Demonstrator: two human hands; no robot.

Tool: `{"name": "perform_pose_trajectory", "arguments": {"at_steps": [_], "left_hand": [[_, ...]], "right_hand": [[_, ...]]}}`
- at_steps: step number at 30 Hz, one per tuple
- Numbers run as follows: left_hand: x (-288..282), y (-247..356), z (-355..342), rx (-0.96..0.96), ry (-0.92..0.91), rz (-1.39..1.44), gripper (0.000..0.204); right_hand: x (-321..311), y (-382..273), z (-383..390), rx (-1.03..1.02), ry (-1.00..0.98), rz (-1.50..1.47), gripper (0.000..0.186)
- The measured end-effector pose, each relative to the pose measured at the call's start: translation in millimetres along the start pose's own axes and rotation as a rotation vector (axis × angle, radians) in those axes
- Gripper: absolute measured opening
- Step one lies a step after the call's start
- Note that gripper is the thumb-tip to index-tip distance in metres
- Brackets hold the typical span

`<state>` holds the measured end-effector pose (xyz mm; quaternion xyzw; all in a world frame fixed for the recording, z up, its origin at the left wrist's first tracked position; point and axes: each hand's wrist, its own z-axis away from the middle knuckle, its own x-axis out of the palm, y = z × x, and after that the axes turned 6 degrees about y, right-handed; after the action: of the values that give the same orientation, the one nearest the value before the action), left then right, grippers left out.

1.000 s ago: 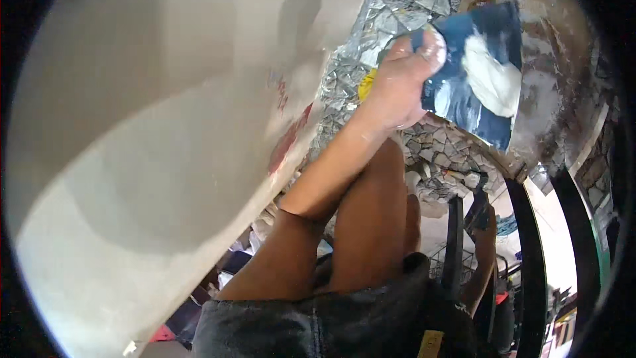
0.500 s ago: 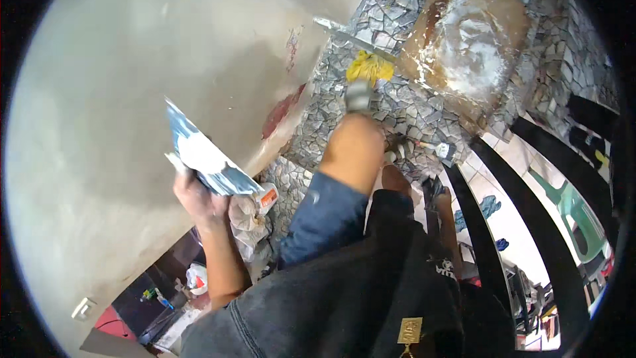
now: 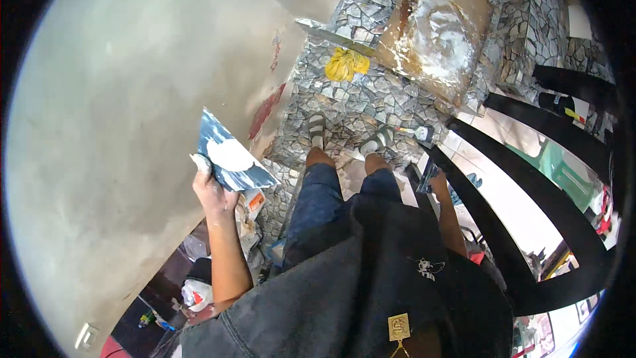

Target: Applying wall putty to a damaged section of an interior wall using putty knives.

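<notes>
My left hand [image 3: 213, 193] is closed on the edge of a flat, dark blue-grey triangular plate [image 3: 215, 174] with a lump of white putty [image 3: 230, 155] on it. White smears mark the plate and my thumb. The plate is held apart from the plain wall [image 3: 132, 106] on the left. At my right side, my right hand [image 3: 438, 184] is wrapped round a dark flat-bladed tool [image 3: 426, 178], beside the black railing. The railing and my body partly hide it, so its exact kind is unclear.
On the stone-patterned floor lie a yellow cloth [image 3: 346, 64], a long flat strip [image 3: 338, 40] and a putty-smeared brown board [image 3: 404, 43]. A brush-like tool [image 3: 423, 134] lies near my right sandal [image 3: 376, 140]. Black railing bars [image 3: 503, 179] stand right; a green chair [image 3: 563, 172] is beyond.
My raised left leg has come down and both sandalled feet now stand on the floor. The view has shifted. Both hands keep hold of what they carry.
</notes>
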<state>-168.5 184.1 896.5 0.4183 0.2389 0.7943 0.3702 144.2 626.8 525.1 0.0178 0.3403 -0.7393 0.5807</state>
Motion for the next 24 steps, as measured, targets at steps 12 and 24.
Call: {"name": "perform_pose_trajectory", "arguments": {"at_steps": [12,24], "left_hand": [[-55,-35,-31,-0.23,-0.004,-0.017,0.032],[22,-42,4,-0.431,-0.141,0.028,0.031]], "right_hand": [[53,-150,121,-0.341,0.191,0.203,0.042],[45,-31,272,0.025,0.112,0.036,0.04]]}}
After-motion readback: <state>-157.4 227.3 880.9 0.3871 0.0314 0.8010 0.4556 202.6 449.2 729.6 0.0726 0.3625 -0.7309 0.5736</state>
